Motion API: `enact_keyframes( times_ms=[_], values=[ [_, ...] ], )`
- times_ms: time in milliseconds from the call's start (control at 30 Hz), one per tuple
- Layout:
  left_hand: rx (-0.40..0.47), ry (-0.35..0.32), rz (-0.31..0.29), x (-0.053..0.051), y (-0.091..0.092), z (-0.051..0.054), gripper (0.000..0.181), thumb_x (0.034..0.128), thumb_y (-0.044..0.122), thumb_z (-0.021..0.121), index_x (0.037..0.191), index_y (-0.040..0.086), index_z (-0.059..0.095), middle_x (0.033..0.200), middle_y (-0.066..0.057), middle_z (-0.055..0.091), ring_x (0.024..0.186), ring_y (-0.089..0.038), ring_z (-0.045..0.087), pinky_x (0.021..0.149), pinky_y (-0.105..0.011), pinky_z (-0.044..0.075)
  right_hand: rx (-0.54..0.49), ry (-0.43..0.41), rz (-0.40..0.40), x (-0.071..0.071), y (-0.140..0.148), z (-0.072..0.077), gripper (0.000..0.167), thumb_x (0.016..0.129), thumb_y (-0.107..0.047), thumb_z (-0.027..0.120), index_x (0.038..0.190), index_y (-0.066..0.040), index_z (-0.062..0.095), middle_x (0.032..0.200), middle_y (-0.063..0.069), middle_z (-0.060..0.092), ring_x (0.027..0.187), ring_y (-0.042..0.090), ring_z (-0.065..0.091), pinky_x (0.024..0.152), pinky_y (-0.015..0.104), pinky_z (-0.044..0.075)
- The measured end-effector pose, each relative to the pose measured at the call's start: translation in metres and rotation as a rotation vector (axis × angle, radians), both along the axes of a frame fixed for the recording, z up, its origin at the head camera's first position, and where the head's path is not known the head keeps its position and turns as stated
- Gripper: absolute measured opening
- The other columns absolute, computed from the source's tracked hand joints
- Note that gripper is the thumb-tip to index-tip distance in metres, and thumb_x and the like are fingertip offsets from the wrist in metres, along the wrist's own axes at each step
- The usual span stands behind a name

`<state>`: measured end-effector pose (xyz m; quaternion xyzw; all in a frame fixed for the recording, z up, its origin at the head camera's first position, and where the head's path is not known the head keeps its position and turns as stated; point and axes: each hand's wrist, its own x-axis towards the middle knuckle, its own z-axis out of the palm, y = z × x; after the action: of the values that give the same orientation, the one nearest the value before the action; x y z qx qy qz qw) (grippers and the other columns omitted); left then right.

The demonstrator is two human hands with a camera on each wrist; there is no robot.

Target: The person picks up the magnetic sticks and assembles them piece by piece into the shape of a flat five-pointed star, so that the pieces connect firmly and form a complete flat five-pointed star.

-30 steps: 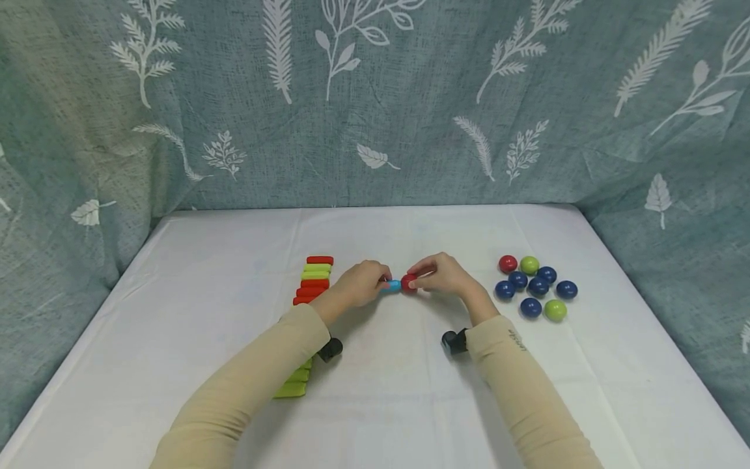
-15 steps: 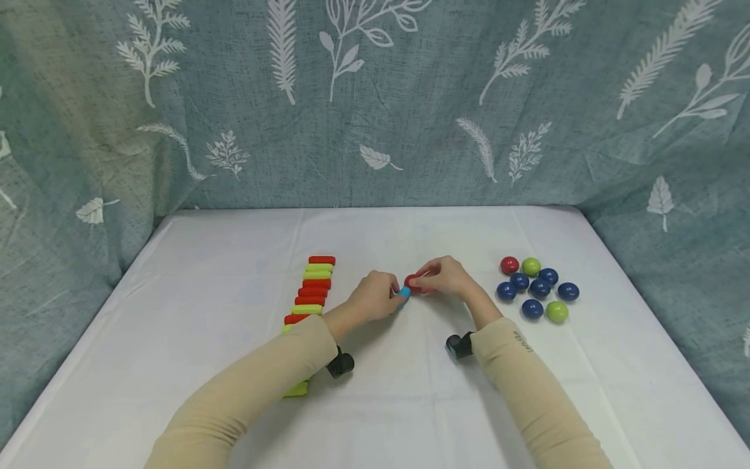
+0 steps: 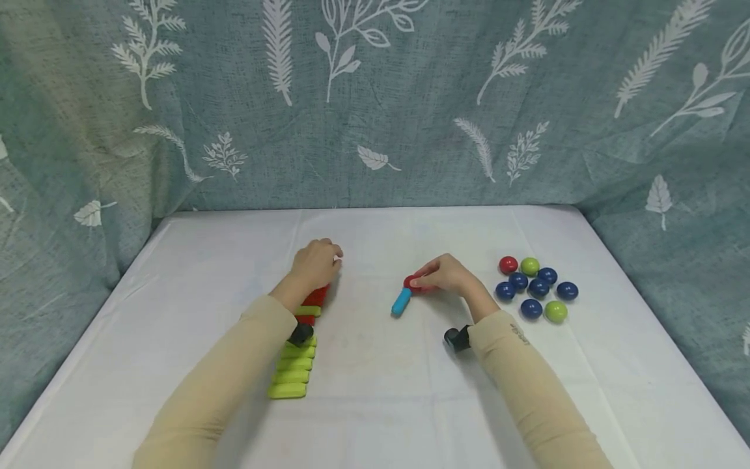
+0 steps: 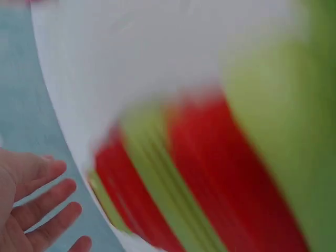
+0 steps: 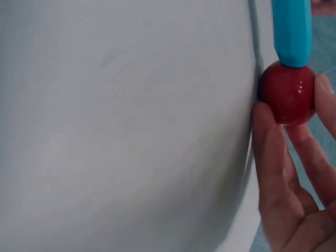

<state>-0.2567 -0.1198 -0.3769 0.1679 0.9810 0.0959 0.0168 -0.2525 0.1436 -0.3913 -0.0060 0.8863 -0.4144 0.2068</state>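
My right hand [image 3: 448, 275] pinches a red ball [image 5: 289, 93] between thumb and fingertips. A light blue rod [image 3: 401, 302] touches the ball and slants down to the left; in the right wrist view the rod's end [image 5: 293, 37] meets the ball. My left hand [image 3: 315, 266] is over the far end of a column of red and green rods, hiding several of them. Its fingers [image 4: 52, 202] are spread and hold nothing in the left wrist view, beside blurred red rods [image 4: 231, 173] and green ones.
Right of my right hand lies a group of balls: several dark blue ones [image 3: 538, 288], a red one [image 3: 508, 264] and two green ones [image 3: 555, 311]. Nearer green rods [image 3: 288, 390] show below my left wrist. A patterned curtain [image 3: 375, 117] hangs behind the white table [image 3: 375, 404].
My left hand has let go of the blue rod and moved left to the column. The rod has swung from nearly level to slanting toward me. My right hand stays on the red ball.
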Motion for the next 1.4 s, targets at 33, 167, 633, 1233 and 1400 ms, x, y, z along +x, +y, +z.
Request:
enact_keyframes(
  times_ms=[33,167,633,1233,1400],
  values=[
    [-0.007,-0.021,0.026,-0.004,-0.007,0.000,0.026,0.0919,0.012,0.051,0.111,0.002,0.064,0.109,-0.016,0.058,0.103,-0.034,0.052,0.077,-0.046,0.049,-0.001,-0.008,-0.001,-0.001,0.000,0.000,0.034,0.078,-0.027,0.073,0.103,-0.004,0.069,0.091,0.007,0.066,0.077,0.015,0.055,0.069,0.025,0.044],
    [-0.010,-0.109,0.107,-0.013,-0.029,-0.001,0.030,0.0938,0.011,0.045,0.119,0.000,0.058,0.118,-0.020,0.053,0.109,-0.036,0.048,0.083,-0.047,0.046,0.013,-0.026,-0.001,-0.003,-0.001,0.002,0.035,0.077,-0.027,0.074,0.103,-0.005,0.069,0.090,0.007,0.067,0.079,0.016,0.055,0.068,0.025,0.044],
    [-0.043,-0.172,0.141,-0.014,-0.028,0.000,0.026,0.0855,-0.003,0.053,0.111,-0.003,0.060,0.106,-0.019,0.056,0.089,-0.028,0.052,0.078,-0.039,0.048,-0.025,-0.113,-0.026,-0.007,0.000,0.004,0.036,0.077,-0.025,0.075,0.105,-0.005,0.069,0.107,0.011,0.062,0.088,0.018,0.054,0.072,0.025,0.045],
    [-0.005,-0.046,-0.040,0.009,0.008,0.021,0.018,0.0865,0.001,0.058,0.103,-0.002,0.064,0.091,-0.013,0.057,0.084,-0.026,0.057,0.076,-0.035,0.049,-0.036,-0.088,0.009,-0.006,0.003,0.004,0.036,0.077,-0.023,0.074,0.107,-0.003,0.068,0.111,0.012,0.061,0.096,0.020,0.051,0.078,0.028,0.043],
    [0.038,-0.145,-0.109,0.017,0.037,0.010,0.015,0.0874,0.002,0.058,0.100,-0.002,0.065,0.091,-0.012,0.058,0.087,-0.024,0.055,0.080,-0.034,0.046,-0.055,-0.084,0.057,-0.002,0.000,0.003,0.034,0.080,-0.022,0.071,0.109,-0.004,0.067,0.101,0.009,0.064,0.083,0.018,0.054,0.073,0.027,0.046]
  ],
)
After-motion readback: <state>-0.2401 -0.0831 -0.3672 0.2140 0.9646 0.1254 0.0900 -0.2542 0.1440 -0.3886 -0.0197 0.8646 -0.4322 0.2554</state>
